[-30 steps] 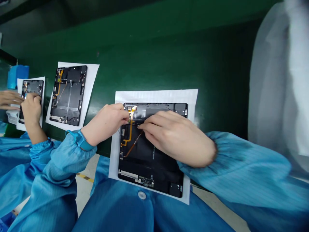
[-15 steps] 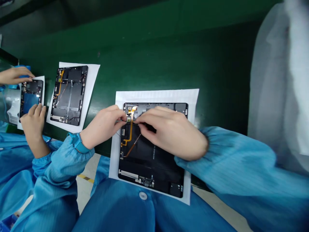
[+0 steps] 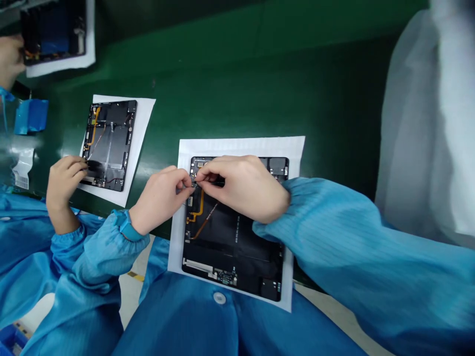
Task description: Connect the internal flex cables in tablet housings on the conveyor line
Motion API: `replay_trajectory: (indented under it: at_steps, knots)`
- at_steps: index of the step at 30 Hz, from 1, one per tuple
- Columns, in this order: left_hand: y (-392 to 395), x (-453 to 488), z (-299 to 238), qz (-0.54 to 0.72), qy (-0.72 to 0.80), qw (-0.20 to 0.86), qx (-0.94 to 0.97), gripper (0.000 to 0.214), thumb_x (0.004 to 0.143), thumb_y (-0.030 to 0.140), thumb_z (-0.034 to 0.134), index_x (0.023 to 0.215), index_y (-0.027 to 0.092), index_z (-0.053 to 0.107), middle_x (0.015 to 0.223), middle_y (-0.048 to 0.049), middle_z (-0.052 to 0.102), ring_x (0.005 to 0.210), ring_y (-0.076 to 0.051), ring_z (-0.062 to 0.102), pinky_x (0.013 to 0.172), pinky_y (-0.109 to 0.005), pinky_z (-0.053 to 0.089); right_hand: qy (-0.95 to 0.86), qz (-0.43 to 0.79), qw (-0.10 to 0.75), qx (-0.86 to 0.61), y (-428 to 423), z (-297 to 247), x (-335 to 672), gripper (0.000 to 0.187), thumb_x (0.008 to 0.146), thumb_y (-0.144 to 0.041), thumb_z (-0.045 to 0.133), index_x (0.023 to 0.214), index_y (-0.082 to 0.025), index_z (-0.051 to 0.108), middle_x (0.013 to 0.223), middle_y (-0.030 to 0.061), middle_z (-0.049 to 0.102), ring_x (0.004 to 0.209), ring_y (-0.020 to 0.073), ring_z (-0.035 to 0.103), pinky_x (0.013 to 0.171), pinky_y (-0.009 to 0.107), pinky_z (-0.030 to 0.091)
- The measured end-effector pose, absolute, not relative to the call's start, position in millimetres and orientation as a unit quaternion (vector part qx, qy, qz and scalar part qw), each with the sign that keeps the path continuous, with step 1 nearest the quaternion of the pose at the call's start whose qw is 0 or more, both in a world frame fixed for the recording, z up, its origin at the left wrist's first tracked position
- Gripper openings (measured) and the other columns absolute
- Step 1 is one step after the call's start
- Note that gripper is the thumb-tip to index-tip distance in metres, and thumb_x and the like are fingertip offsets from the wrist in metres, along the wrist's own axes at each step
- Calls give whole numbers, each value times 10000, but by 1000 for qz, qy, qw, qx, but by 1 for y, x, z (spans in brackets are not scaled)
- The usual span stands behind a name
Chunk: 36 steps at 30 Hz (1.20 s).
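Note:
An opened tablet (image 3: 256, 272) lies on a white foam sheet (image 3: 241, 144) in front of me, its inside facing up. An orange flex cable (image 3: 201, 203) runs down its left side, and a thin brown cable (image 3: 206, 221) slants beside it. My left hand (image 3: 161, 198) pinches at the tablet's upper left edge. Close beside it, my right hand (image 3: 243, 187) reaches over the top part, thumb and forefinger pinched together. Whatever sits between the fingertips of either hand is too small to make out. The right hand hides much of the tablet's upper part.
On the left, a second opened tablet (image 3: 111, 148) lies on its own white sheet, touched by a co-worker's hand (image 3: 66, 180). Another co-worker's hand (image 3: 9, 59) grips a third tablet (image 3: 55, 29) at the upper left. A blue box-like thing (image 3: 31, 116) stands on the green table (image 3: 260, 99).
My right hand has moved left, bringing its fingertips close to my left hand's. The co-worker's tablet has moved from the left to the upper left; their other hand now touches the second tablet.

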<state>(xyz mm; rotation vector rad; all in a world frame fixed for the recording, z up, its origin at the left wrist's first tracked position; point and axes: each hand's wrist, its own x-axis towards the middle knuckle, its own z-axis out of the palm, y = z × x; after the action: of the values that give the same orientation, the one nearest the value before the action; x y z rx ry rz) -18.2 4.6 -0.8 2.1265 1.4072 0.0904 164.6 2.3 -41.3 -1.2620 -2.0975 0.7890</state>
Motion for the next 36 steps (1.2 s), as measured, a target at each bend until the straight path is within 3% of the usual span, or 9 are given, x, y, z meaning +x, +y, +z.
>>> replay_trajectory:
  at_steps: [13,20,28,36]
  knots:
    - [12,-13,1,17,557,325,765,94,782,119,691,725,162,629,689,29,595,655,-110,520,636,-257,386,-824,248,259,-439,1,-45,169,189,827,-111,562,804,-210,721,800,17,735,759,169,664,741,299,496]
    - [19,-11,2,-8,485,274,831,118,813,96,632,718,166,637,781,-10,620,770,-148,571,728,-286,442,-878,147,219,-399,-20,-38,187,239,940,-173,523,908,-195,758,895,79,735,810,216,628,743,358,439]
    - [29,-3,5,-85,415,228,877,152,900,136,583,781,156,675,868,-54,633,785,-173,604,692,-294,453,-898,92,178,-391,-33,-38,196,306,967,-161,471,884,-189,764,875,92,718,777,222,592,702,363,400]
    - [49,-1,4,-104,338,279,893,166,832,47,603,738,160,681,818,-29,667,766,-145,614,714,-264,447,-904,82,180,-379,-31,-39,200,297,969,-160,472,886,-172,756,849,85,707,769,223,575,695,358,391]
